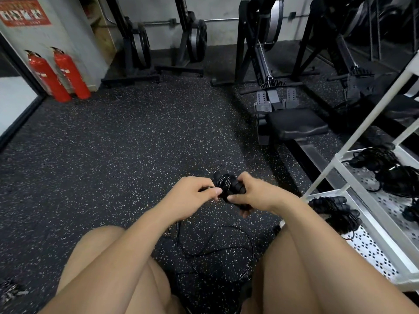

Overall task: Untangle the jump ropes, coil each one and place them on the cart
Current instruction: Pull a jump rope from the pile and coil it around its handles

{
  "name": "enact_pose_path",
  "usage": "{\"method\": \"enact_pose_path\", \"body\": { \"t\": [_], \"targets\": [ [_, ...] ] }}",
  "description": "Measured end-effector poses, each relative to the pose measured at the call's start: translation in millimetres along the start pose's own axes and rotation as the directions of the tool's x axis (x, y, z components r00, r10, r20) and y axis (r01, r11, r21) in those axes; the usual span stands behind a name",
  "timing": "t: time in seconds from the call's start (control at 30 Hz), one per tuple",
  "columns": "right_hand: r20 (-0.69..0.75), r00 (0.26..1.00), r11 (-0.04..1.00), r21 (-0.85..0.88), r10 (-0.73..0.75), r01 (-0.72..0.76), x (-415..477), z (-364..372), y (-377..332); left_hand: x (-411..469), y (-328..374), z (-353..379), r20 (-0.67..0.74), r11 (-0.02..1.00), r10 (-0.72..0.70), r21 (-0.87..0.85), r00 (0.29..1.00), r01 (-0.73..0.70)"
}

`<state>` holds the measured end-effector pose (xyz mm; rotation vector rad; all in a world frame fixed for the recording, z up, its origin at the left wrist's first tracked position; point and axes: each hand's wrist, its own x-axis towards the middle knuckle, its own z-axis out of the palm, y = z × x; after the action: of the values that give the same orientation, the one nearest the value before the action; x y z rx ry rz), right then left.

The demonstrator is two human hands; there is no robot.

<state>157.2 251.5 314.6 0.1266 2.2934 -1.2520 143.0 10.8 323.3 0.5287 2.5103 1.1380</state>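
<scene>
Both hands were together over the floor, in front of the knees, working one black jump rope. The left hand pinched a strand of cord between thumb and fingers. The right hand was curled round the wound bundle and its handles. The loose cord from that rope trailed down and lay in open loops on the floor between the legs.

The white cart stood at the right. Its lower shelf held one coiled rope at the near-left corner, against the rim. Its upper shelf held a pile of black ropes toward the far-left corner; couldn't tell how many. A rowing machine sat beyond the cart, and two fire extinguishers stood by the far-left wall.
</scene>
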Motion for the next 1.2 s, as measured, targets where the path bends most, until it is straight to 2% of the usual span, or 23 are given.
{"method": "enact_pose_path", "body": {
  "t": [0.1,0.2,0.4,0.5,0.57,0.63,0.67,0.73,0.8,0.87,0.93,1.07,1.2],
  "targets": [
    [0.227,0.973,0.999,0.039,-0.042,0.034,-1,8,0,1,-3,-4,-0.051,0.997,-0.002,-0.081,0.999,-0.003],
    [0.437,0.894,0.991,0.125,-0.098,0.047,-7,13,-5,2,-6,-9,-0.061,0.99,-0.002,-0.139,0.998,-0.007],
    [0.63,0.756,0.98,0.181,-0.179,0.082,-25,4,-15,1,-12,-17,0.078,0.96,-0.007,-0.278,0.997,0.029],
    [0.681,0.66,0.94,0.315,-0.317,0.126,-32,0,-20,3,-13,-19,0.115,0.951,-0.013,-0.306,0.993,0.048],
    [0.637,0.638,0.881,0.451,-0.432,0.146,-34,-4,-23,5,-11,-19,0.146,0.928,-0.038,-0.362,0.989,0.089],
    [0.544,0.669,0.817,0.55,-0.507,0.172,-35,-9,-25,4,-8,-17,0.159,0.848,-0.104,-0.502,0.982,0.171],
    [0.488,0.699,0.791,0.583,-0.523,0.185,-35,-12,-25,3,-7,-16,0.166,0.841,-0.138,-0.502,0.976,0.204],
    [0.372,0.769,0.748,0.634,-0.52,0.199,-32,-13,-23,3,-11,-10,0.15,0.884,-0.191,-0.403,0.97,0.236],
    [0.273,0.823,0.701,0.685,-0.499,0.197,-27,-13,-22,6,-14,-5,0.157,0.878,-0.238,-0.387,0.958,0.282],
    [0.166,0.873,0.637,0.746,-0.459,0.193,-24,-12,-24,9,-15,-1,0.135,0.89,-0.22,-0.377,0.966,0.256],
    [0.051,0.921,0.591,0.78,-0.385,0.204,-21,-11,-27,9,-11,1,0.119,0.938,-0.183,-0.275,0.976,0.209],
    [-0.173,0.962,0.661,0.7,-0.209,0.269,-15,-11,-24,7,-8,7,0.129,0.994,-0.107,-0.015,0.986,0.109],
    [-0.321,0.936,0.832,0.473,-0.144,0.29,-6,-9,-12,2,-7,13,0.178,0.985,-0.072,0.167,0.981,0.042]
  ]
}}
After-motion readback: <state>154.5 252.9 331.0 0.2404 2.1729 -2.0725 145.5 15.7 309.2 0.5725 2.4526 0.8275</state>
